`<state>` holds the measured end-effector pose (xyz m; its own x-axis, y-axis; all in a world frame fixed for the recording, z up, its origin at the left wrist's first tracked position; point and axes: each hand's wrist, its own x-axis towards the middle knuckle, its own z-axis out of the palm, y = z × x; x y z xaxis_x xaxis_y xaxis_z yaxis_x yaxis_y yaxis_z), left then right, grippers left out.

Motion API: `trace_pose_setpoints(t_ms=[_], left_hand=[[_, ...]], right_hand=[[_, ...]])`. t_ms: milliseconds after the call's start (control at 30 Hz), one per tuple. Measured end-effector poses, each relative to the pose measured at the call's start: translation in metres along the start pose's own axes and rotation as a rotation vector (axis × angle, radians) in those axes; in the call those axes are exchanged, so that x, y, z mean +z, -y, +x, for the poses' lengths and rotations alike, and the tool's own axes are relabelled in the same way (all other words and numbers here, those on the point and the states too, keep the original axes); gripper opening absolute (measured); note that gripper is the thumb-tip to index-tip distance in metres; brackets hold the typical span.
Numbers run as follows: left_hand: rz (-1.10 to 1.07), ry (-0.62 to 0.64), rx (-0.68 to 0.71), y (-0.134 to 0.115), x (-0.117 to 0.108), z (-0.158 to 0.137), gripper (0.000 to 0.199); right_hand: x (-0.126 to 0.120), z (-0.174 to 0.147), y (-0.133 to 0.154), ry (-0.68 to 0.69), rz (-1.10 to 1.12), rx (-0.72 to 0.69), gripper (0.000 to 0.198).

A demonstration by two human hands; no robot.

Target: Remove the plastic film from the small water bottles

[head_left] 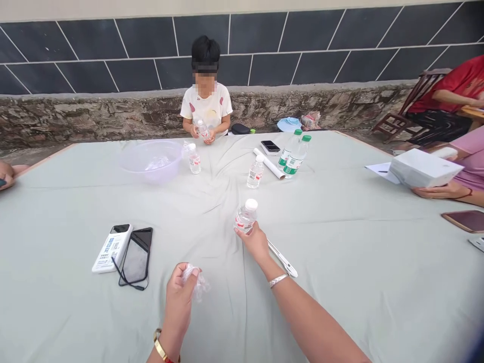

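My right hand (pixel 257 242) is wrapped round the lower part of a small clear water bottle (pixel 245 218) with a white cap and a red-marked label. The bottle is nearly upright; whether its base touches the cloth is hidden by my fingers. Crumpled clear plastic wrap (pixel 197 282) is pinched in my left hand (pixel 181 290), low over the cloth. Beside my right wrist lies a white utility knife (pixel 282 258). Farther back, two similar bottles stand upright, a right one (pixel 255 172) and a left one (pixel 194 159).
A translucent purple basin (pixel 151 161) holds clear plastic. A power bank (pixel 112 249) and phone (pixel 136 254) lie left. Two green-capped bottles (pixel 297 156), a white roll (pixel 269 164) and another phone (pixel 270 146) sit behind. Across, a person (pixel 206 108) holds a bottle; at right, hands hold a white box (pixel 425 169).
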<state>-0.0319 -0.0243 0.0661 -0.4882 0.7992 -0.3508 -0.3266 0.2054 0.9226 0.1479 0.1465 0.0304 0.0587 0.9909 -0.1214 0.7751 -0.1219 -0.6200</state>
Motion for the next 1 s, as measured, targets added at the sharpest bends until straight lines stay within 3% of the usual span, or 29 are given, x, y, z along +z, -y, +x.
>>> trace_pose_setpoints(t_ms=[167, 333, 500, 600, 667, 733, 867, 1000], left_hand=[[0.124, 0.007, -0.042, 0.007, -0.004, 0.007, 0.037], [0.177, -0.025, -0.073, 0.010, -0.005, 0.025, 0.037], [0.226, -0.003, -0.168, -0.003, -0.006, 0.068, 0.060], [0.233, 0.145, -0.199, -0.026, -0.006, 0.108, 0.056], [0.204, 0.180, -0.196, -0.047, -0.005, 0.138, 0.052], [0.175, 0.137, -0.155, -0.072, -0.005, 0.168, 0.049], [0.106, 0.031, -0.025, -0.125, -0.008, 0.223, 0.035], [0.276, -0.141, 0.291, -0.178, -0.004, 0.281, 0.029]], right_hand=[[0.019, 0.082, 0.039, -0.036, 0.073, 0.001, 0.049], [0.030, 0.174, 0.067, -0.161, 0.260, 0.058, 0.054], [0.037, 0.219, 0.073, -0.207, 0.327, 0.059, 0.067], [0.040, 0.212, 0.066, -0.228, 0.332, 0.065, 0.074], [0.043, 0.191, 0.058, -0.218, 0.336, 0.059, 0.068], [0.048, 0.164, 0.049, -0.170, 0.317, 0.009, 0.053], [0.056, 0.116, 0.032, -0.022, 0.165, -0.275, 0.031], [0.057, 0.103, 0.027, -0.032, 0.082, -0.325, 0.025]])
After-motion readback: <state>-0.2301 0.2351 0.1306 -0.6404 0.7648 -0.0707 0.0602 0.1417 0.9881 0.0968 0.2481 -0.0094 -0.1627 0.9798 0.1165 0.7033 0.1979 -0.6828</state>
